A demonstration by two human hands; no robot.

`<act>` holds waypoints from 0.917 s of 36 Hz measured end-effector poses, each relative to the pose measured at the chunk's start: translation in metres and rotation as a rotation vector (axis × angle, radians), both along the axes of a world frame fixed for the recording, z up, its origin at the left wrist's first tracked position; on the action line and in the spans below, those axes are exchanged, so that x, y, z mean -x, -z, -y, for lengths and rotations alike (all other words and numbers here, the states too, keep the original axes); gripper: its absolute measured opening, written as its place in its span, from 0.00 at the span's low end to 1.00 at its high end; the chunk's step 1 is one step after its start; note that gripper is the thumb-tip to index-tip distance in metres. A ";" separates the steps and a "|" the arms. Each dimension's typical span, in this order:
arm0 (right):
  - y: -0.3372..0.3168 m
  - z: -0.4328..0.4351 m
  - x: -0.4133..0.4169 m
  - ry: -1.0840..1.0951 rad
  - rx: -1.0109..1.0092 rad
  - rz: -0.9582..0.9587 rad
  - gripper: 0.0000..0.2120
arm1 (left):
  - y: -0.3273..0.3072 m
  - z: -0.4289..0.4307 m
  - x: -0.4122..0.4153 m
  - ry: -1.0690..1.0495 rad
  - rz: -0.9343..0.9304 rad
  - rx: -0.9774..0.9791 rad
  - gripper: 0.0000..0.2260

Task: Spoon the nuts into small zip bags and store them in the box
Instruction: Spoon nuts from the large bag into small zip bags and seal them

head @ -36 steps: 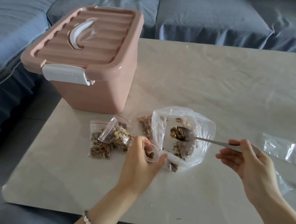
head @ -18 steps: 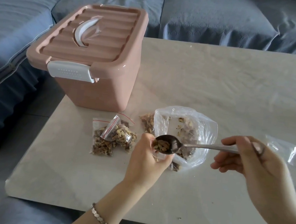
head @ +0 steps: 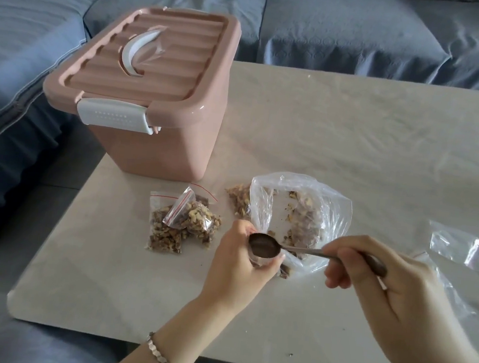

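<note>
My left hand [head: 234,265] is closed around a small zip bag [head: 262,261], mostly hidden by the fingers. My right hand [head: 388,297] pinches the handle of a metal spoon [head: 265,244], whose bowl sits over the small bag's mouth and looks empty. Just behind stands a large clear bag of nuts [head: 302,217], open at the top. A few filled small zip bags [head: 182,222] lie in a heap to the left. The pink storage box [head: 159,149] stands at the table's far left corner, lid closed and white latch down.
Empty clear zip bags [head: 461,249] lie at the right of the pale table [head: 355,134]. A loose pile of nuts [head: 238,199] rests left of the large bag. A blue sofa [head: 337,29] wraps around behind and to the left; the table edge is near.
The spoon carried nuts out of the large bag to the small bag in my left hand, and its bowl now looks empty. My right hand moved left and closer.
</note>
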State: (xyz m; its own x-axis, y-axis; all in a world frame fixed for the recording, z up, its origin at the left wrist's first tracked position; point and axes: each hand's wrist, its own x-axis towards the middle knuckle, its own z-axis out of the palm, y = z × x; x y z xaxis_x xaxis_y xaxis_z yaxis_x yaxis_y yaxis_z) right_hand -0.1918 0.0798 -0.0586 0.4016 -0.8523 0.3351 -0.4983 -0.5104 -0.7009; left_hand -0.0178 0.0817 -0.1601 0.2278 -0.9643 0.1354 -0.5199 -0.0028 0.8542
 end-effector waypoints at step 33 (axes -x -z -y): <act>0.090 -0.008 -0.013 0.503 -0.644 0.662 0.12 | -0.011 -0.005 0.001 -0.050 -0.051 -0.227 0.17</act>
State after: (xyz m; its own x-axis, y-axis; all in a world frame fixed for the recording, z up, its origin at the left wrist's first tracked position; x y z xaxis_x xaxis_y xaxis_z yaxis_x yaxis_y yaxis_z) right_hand -0.1789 0.0883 -0.1487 -0.1455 -0.9653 -0.2169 0.0323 0.2144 -0.9762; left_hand -0.0191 0.0867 -0.1493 0.2766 -0.9561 -0.0962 -0.4702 -0.2220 0.8542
